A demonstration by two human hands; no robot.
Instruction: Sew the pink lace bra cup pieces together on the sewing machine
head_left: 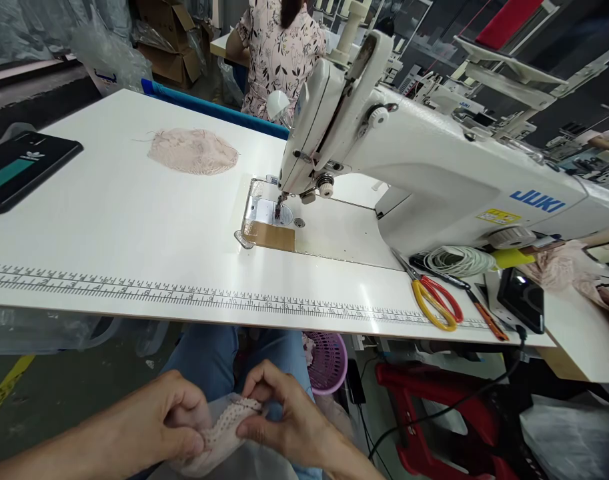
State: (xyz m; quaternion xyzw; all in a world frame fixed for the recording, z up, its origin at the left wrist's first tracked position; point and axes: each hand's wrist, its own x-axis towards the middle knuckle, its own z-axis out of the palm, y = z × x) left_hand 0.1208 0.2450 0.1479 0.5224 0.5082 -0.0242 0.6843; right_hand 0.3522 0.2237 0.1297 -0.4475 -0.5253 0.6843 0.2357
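Above my lap, in front of the table edge, both hands grip a piece of pale pink fabric with a beaded or scalloped edge. My left hand is closed on its left end, fingers curled and thumb pressed down. My right hand pinches the other end between thumb and fingers. Sheer whitish material, perhaps a plastic bag, hangs beneath the fabric and partly over my legs. Another flat pink lace piece lies on the white table, left of the sewing machine.
Scissors with yellow and red handles lie on the table's right, near coiled cord and a black phone. A dark phone-like case rests at left. Below stand a purple basket and a red stool. A person sits beyond.
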